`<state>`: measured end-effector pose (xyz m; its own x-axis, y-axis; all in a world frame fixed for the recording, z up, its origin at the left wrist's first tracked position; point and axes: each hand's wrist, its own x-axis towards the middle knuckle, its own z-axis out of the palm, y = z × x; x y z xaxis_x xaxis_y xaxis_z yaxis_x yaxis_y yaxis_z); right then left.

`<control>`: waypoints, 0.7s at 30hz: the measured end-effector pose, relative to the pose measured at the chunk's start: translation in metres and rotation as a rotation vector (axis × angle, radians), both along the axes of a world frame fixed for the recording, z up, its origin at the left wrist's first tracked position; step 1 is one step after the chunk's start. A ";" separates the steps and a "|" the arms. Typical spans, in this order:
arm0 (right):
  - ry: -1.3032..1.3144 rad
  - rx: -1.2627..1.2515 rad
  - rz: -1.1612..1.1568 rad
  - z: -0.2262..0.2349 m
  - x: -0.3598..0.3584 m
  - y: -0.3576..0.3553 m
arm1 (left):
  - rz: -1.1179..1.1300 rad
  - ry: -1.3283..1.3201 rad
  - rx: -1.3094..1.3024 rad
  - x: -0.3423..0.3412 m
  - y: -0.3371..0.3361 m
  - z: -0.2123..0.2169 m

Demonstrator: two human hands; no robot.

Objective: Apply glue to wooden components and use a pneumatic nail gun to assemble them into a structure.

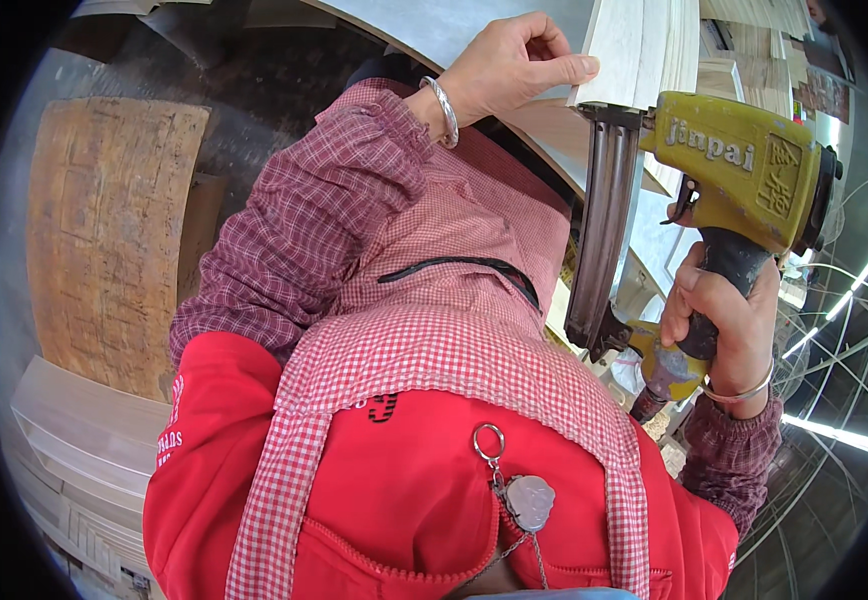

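Nailer sits at the near end of the pale wood, its handle wrapped by the right hand, seemingly for control, while the half-curled left hand (gripping or not, I cannot tell) thumbs the edge, perhaps to steady it.

pale strips seemingly rest on a grey table
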<state>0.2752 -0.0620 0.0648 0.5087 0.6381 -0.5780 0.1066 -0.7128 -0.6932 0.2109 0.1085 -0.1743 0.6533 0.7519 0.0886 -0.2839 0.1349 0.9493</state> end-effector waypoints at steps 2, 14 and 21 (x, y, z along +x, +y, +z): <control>-0.009 -0.005 0.000 0.000 -0.001 0.000 | -0.015 0.038 0.009 -0.002 0.000 0.008; -0.042 -0.051 0.036 0.007 -0.002 0.007 | 0.017 -0.021 -0.021 -0.004 0.000 0.013; -0.002 0.122 -0.147 -0.009 0.025 -0.034 | 0.361 0.156 0.667 -0.026 -0.001 0.014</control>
